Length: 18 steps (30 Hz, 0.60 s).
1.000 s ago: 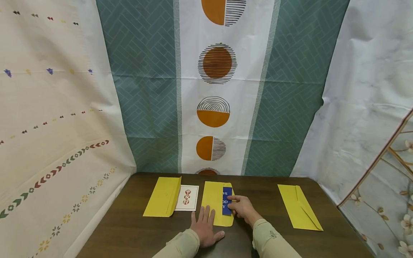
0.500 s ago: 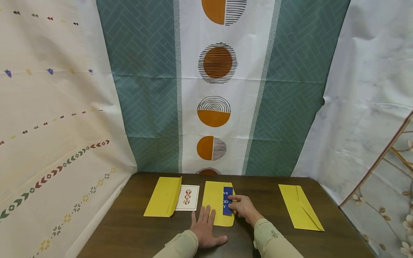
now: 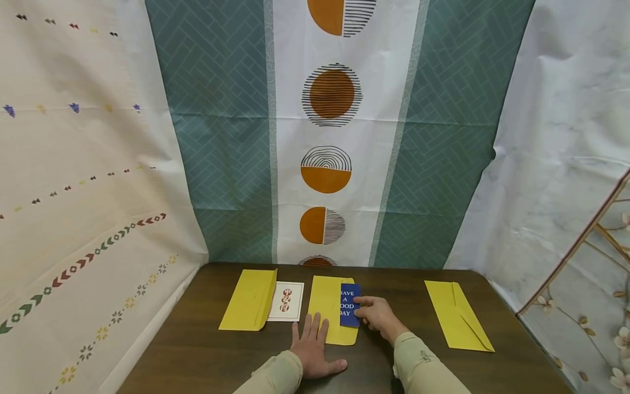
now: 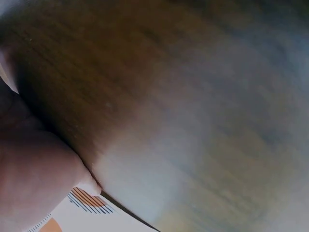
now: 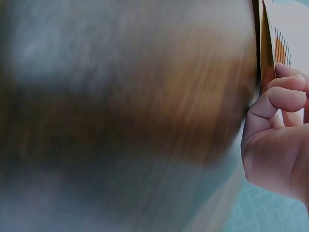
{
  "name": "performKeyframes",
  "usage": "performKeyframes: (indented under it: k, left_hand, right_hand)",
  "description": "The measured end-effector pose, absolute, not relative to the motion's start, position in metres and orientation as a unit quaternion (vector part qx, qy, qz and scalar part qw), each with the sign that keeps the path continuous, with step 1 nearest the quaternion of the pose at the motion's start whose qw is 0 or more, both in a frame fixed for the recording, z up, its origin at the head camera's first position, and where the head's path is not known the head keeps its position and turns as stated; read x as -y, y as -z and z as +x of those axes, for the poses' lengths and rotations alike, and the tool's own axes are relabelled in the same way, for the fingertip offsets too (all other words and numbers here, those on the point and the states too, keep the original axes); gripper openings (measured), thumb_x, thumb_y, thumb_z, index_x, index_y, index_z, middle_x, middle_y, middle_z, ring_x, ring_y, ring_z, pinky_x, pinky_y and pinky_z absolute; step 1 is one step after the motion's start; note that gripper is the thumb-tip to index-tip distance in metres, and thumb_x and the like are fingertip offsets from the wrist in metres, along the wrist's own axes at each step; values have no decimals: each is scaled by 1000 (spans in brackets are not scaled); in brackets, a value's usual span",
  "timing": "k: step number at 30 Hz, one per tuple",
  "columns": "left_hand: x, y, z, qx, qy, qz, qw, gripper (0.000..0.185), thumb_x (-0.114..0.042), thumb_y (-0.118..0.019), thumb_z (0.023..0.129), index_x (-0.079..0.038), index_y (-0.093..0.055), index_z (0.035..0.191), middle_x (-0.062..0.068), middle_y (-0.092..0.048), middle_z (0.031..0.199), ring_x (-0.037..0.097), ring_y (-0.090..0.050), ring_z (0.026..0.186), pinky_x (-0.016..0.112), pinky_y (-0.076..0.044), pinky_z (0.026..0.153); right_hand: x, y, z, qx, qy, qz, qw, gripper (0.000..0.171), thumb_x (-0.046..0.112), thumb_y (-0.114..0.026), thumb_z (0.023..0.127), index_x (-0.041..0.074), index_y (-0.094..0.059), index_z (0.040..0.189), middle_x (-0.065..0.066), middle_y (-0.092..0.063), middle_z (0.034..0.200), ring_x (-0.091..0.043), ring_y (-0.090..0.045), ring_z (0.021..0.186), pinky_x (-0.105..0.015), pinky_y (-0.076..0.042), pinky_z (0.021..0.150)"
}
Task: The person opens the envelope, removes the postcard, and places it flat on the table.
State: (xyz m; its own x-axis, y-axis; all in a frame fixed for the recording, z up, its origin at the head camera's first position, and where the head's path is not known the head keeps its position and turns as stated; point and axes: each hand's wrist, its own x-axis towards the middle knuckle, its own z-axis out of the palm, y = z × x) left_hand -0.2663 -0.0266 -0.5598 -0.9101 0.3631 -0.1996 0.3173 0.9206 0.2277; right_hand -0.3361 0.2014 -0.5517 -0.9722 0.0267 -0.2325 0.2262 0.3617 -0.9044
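Observation:
A blue card (image 3: 349,306) with white lettering sticks partly out of the right side of the middle yellow envelope (image 3: 324,298); its left part is hidden inside. My right hand (image 3: 379,317) pinches the card's right edge between thumb and fingers. In the right wrist view that hand (image 5: 280,130) has curled fingers beside a thin edge. My left hand (image 3: 312,350) lies flat with fingers spread, its fingertips on the envelope's lower left corner. The left wrist view catches only part of this hand (image 4: 38,174) against the dark tabletop.
At the left lies another yellow envelope (image 3: 246,301), with a white card (image 3: 285,302) bearing red print next to it. A third yellow envelope (image 3: 458,314) lies at the right of the dark wooden table (image 3: 187,350). Patterned cloths (image 3: 231,164) hang behind.
My right hand has moved to the right, drawing the blue card further out of the envelope, so more lettering shows. The left hand has stayed in place.

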Motion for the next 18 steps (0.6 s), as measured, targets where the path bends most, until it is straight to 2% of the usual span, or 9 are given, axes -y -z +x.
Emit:
performKeyframes:
  k: [18]
  left_hand:
    - [26,559,-265,-973,-98,176,118,110,-86,-53,91,-12,-28,169,14,-18,180,40,-13,168,72,-7,130]
  right_hand:
    - [-209,550,-335,-819,559,98,92,42,14,-74,99,10,-70,141,-8,-65,90,-19,-55,67,-26,-43,58]
